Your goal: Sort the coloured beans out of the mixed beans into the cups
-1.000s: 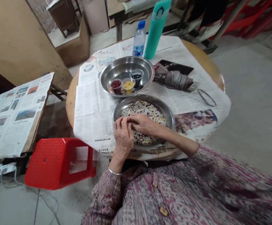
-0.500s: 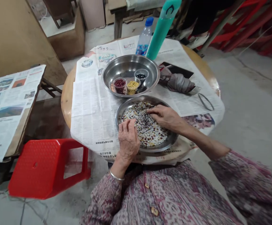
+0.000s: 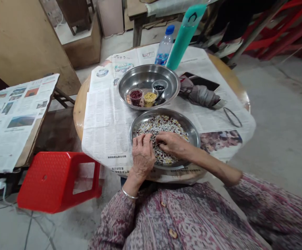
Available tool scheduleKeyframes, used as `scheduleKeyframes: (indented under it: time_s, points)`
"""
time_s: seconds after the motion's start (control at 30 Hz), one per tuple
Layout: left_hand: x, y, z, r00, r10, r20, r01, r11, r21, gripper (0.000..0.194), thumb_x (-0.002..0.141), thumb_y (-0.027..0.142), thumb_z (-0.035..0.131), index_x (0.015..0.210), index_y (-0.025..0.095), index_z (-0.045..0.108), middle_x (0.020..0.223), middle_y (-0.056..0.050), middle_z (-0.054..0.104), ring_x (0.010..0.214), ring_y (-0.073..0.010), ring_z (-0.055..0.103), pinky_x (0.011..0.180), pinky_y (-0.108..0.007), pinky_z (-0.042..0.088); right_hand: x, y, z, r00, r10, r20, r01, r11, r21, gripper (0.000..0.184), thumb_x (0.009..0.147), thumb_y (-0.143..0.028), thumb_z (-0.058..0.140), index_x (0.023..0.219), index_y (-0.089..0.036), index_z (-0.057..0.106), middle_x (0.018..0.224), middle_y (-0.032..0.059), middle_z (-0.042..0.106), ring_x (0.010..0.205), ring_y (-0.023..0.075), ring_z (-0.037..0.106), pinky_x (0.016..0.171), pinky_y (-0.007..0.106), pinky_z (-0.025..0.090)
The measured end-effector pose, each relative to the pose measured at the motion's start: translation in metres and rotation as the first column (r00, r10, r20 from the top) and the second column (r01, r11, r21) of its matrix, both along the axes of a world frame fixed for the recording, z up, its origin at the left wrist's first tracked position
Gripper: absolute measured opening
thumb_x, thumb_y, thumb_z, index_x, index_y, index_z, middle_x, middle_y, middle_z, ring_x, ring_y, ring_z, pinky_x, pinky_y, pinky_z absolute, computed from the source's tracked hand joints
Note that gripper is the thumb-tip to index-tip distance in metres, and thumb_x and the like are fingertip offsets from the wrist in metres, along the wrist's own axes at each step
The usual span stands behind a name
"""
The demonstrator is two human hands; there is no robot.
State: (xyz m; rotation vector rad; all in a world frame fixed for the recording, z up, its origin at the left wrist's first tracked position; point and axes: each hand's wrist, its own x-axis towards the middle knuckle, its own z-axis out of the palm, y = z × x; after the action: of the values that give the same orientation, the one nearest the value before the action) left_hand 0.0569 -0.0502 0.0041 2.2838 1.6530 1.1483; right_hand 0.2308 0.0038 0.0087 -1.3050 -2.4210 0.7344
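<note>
A steel pan [image 3: 192, 129] full of mixed beans [image 3: 163, 125] lies on the newspaper-covered round table just in front of me. My left hand [image 3: 142, 155] rests on the pan's near-left rim, fingers curled over the beans. My right hand [image 3: 172, 144] lies on the beans beside it, fingertips pinched together at the pile; what they hold is too small to see. Behind it a second steel pan [image 3: 140, 75] holds three small cups: red beans [image 3: 135, 95], yellow beans [image 3: 150, 96] and black beans [image 3: 159, 86].
A teal flask [image 3: 184, 34] and a water bottle [image 3: 164, 46] stand at the table's far side. A folded grey umbrella [image 3: 200, 95] and a black loop [image 3: 232, 117] lie to the right. A red plastic stool [image 3: 54, 180] and a newspaper-covered side table [image 3: 12, 118] stand to the left.
My right hand has drawn back from the pan's far middle toward my left hand, fingertips now close to it. My left hand has hardly moved.
</note>
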Motion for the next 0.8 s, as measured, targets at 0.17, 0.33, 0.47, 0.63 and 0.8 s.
scheduleKeyframes:
  time_s: [0.17, 0.33, 0.47, 0.63, 0.8]
  points:
    - [-0.001, 0.001, 0.001, 1.000, 0.002, -0.025, -0.002, 1.000, -0.025, 0.029, 0.104, 0.015, 0.041, 0.129, 0.015, 0.057, 0.119, -0.013, 0.063, 0.113, -0.0242, 0.057, 0.102, -0.043, 0.053, 0.024, -0.013, 0.006, 0.997, 0.069, -0.045, -0.069, 0.998, 0.001, 0.020, 0.079, -0.006, 0.053, 0.076, -0.021, 0.066, 0.079, 0.0028, 0.065, 0.073, 0.0165, 0.059, 0.074, 0.029, 0.044]
    - [-0.004, 0.000, 0.017, 0.995, -0.038, -0.095, 0.026, 0.992, -0.124, 0.026, 0.102, 0.014, 0.048, 0.126, 0.016, 0.056, 0.122, -0.013, 0.060, 0.115, -0.0248, 0.056, 0.103, -0.044, 0.053, 0.025, -0.027, 0.004, 0.983, 0.156, -0.094, -0.143, 0.982, 0.125, 0.024, 0.086, -0.005, 0.053, 0.091, -0.022, 0.070, 0.091, 0.0048, 0.068, 0.087, 0.0190, 0.063, 0.077, 0.031, 0.050]
    - [-0.007, -0.007, 0.042, 0.965, -0.135, -0.227, 0.069, 0.958, -0.278, 0.041, 0.095, 0.026, 0.068, 0.131, 0.020, 0.051, 0.135, -0.014, 0.052, 0.127, -0.0292, 0.052, 0.109, -0.049, 0.051, 0.040, -0.022, 0.001, 0.998, -0.038, -0.059, 0.055, 0.944, 0.325, 0.026, 0.087, -0.004, 0.053, 0.098, -0.021, 0.070, 0.106, 0.0091, 0.069, 0.103, 0.0245, 0.061, 0.082, 0.036, 0.053]
    - [-0.001, -0.009, 0.061, 0.858, -0.200, -0.474, -0.081, 0.858, -0.507, 0.065, 0.083, 0.032, 0.083, 0.135, 0.020, 0.046, 0.131, -0.014, 0.053, 0.123, -0.0330, 0.055, 0.102, -0.053, 0.053, 0.051, -0.026, 0.002, 0.978, -0.176, 0.109, 0.122, 0.918, 0.378, 0.020, 0.089, -0.006, 0.053, 0.094, -0.018, 0.069, 0.097, 0.0115, 0.069, 0.093, 0.0268, 0.062, 0.078, 0.038, 0.052]
    - [0.020, -0.001, 0.051, 0.910, -0.267, -0.316, -0.015, 0.742, -0.671, 0.042, 0.089, 0.012, 0.068, 0.126, 0.020, 0.049, 0.121, -0.010, 0.057, 0.111, -0.0252, 0.062, 0.100, -0.042, 0.054, 0.036, -0.036, 0.006, 0.970, -0.196, 0.141, 0.155, 0.953, 0.261, 0.023, 0.088, -0.004, 0.052, 0.101, -0.016, 0.068, 0.098, 0.0114, 0.069, 0.093, 0.0255, 0.067, 0.068, 0.033, 0.051]
